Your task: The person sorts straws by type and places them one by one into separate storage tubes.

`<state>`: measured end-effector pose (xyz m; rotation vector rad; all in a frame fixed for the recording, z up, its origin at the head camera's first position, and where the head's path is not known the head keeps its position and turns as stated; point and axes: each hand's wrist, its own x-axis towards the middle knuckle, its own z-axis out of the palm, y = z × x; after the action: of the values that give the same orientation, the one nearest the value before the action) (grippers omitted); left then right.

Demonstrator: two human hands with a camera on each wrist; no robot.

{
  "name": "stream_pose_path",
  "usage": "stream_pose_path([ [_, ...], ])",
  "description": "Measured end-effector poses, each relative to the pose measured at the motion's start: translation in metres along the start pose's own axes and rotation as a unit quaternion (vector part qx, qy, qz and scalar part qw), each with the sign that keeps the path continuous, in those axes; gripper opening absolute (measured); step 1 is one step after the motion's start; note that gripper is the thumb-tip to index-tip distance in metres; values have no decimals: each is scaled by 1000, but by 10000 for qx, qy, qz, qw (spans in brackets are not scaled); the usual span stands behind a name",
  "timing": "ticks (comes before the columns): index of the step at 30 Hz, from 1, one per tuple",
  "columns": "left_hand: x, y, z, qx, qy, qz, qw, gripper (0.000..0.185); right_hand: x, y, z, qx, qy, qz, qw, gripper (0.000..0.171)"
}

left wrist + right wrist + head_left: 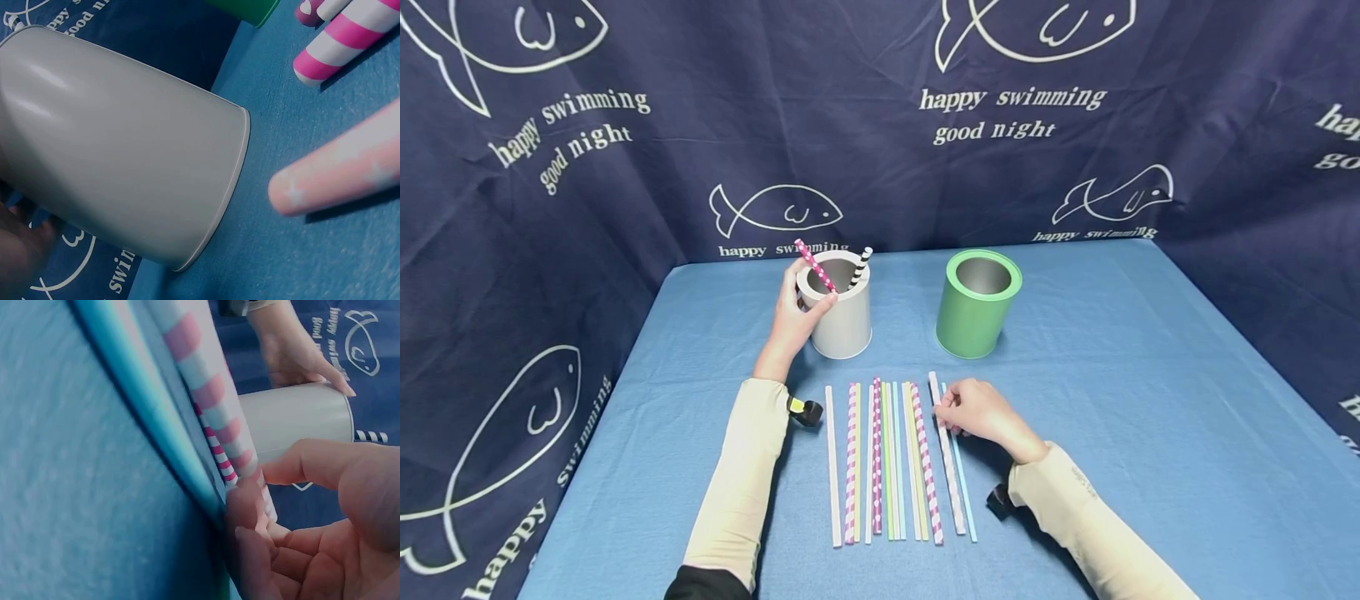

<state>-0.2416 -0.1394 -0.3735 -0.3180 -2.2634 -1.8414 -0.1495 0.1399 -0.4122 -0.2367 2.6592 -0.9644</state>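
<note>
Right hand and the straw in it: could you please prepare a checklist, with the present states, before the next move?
1. Right hand pinches the pale pink-and-white straw: ok, thumb and fingers meet on it.
2. That straw lifted free of the table: cannot tell.
3. Blue straw clear of the right hand: not ok, it runs beneath it.
4. Left hand holds the white can: ok, at the rim.
5. White can has room: ok, only a dotted pink straw and a black-and-white straw show.
6. Green can upright: ok.
</note>
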Motion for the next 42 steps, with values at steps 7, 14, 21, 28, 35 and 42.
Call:
stream_pose_path([
  [7,0,0,1,55,26,-37,10000,74,5,10,-2,1568,-469,177,9863,17],
  [14,0,-1,1,-11,76,47,10000,73,8,17,-7,2920,-752,138,9533,17],
  [21,0,0,0,-66,55,45,10000,73,10,20,-9,4016,-801,-67,9123,20],
  [28,0,0,1,17,11,54,10000,74,8,18,-11,4413,-659,-335,8943,44],
  [35,0,0,1,-11,-3,63,10000,74,7,14,-11,4804,-237,-644,8744,45],
  [42,0,0,1,-64,3,64,10000,73,6,9,-13,4855,139,-1233,8654,34],
])
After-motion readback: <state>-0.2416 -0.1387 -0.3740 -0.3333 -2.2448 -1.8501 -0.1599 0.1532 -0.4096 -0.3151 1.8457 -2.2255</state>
